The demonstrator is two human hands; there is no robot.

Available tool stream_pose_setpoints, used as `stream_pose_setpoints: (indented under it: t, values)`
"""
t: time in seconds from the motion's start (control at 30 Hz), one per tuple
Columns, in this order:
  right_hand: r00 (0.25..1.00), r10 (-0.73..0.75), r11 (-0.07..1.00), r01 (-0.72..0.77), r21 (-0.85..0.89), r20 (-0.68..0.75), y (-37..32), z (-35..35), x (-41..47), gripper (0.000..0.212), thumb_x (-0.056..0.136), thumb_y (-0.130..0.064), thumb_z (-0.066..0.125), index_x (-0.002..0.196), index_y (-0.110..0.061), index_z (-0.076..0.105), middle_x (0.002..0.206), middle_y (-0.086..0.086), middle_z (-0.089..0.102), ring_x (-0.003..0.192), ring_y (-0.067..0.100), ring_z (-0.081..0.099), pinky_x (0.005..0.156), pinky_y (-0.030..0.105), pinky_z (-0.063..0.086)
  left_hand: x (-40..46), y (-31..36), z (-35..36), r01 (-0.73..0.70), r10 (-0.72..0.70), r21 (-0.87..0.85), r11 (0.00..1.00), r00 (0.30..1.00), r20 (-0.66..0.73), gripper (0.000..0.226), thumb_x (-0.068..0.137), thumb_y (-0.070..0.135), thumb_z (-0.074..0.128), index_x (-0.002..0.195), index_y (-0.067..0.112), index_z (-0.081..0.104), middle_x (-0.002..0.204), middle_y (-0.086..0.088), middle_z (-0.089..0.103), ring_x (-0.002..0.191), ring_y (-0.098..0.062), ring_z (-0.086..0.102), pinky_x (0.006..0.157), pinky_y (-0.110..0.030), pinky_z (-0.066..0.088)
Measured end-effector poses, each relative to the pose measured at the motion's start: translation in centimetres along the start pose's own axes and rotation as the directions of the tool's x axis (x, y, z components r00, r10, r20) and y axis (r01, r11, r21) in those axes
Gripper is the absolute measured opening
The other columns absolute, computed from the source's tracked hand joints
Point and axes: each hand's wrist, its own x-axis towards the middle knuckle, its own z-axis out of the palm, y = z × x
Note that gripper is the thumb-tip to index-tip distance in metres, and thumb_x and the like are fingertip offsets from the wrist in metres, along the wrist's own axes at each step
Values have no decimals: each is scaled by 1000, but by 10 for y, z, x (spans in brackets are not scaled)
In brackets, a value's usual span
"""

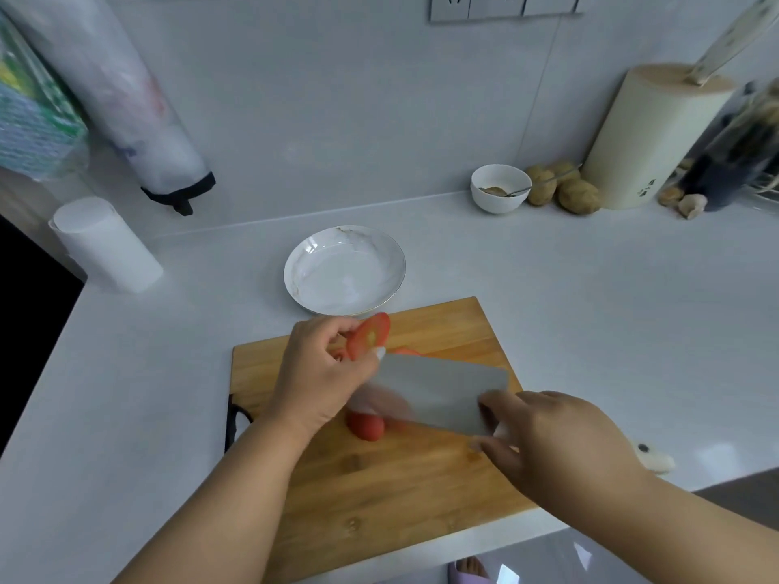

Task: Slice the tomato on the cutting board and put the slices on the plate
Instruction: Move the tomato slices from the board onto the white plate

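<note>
Your left hand (322, 364) pinches a round tomato slice (369, 335) between thumb and fingers, lifted above the far part of the cutting board (421, 478). Your right hand (560, 440) is closed around the handle of a broad knife (438, 389), its blurred blade slanting across the board. The rest of the tomato (366, 427) lies on the board under the blade, with more red pieces just behind it. The white plate (295, 263) sits bare just beyond the board. A cream knife holder (640, 137) by the wall carries small dark marks, too blurred to read.
</note>
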Motion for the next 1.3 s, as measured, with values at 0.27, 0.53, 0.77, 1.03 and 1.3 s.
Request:
stream_pose_setpoints:
  t: [0.27,0.53,0.77,1.03,1.3]
  values:
    - [935,351,918,-355,176,55,2,25,16,19,93,-30,47,101,-18,58,80,1,60,68,21,55,59,30,41,1,-9,-7,58,-61,-34,998,993,-103,11,72,29,73,80,30,66,84,14,64,90,-2,52,74,-18,38]
    - [883,457,862,-470,192,109,-10,58,35,19,95,-28,42,105,-15,53,98,5,64,81,23,60,65,29,46,-3,-30,-5,88,-77,72,994,987,-140,17,69,32,74,83,33,64,90,14,62,93,-8,52,75,-20,40]
    - [916,386,921,-390,17,112,-14,56,36,23,95,-39,44,105,-22,57,98,-6,65,89,16,61,63,25,42,5,-43,-6,94,-59,204,974,984,-168,24,65,42,72,86,33,64,88,15,58,96,-16,49,80,-32,45]
    - [929,371,929,-371,18,3,-24,38,62,35,88,-50,49,103,-21,63,105,0,61,96,21,56,76,31,47,54,-41,-14,123,-48,442,888,983,-177,17,70,43,67,75,28,64,84,6,53,95,-25,43,74,-34,42]
    - [951,292,950,-276,149,-100,-46,38,113,29,76,-39,70,78,-11,69,78,5,64,77,27,59,63,36,50,132,-59,6,228,-210,680,697,971,-111,37,71,53,57,90,24,70,102,-3,53,101,-27,39,83,-36,37]
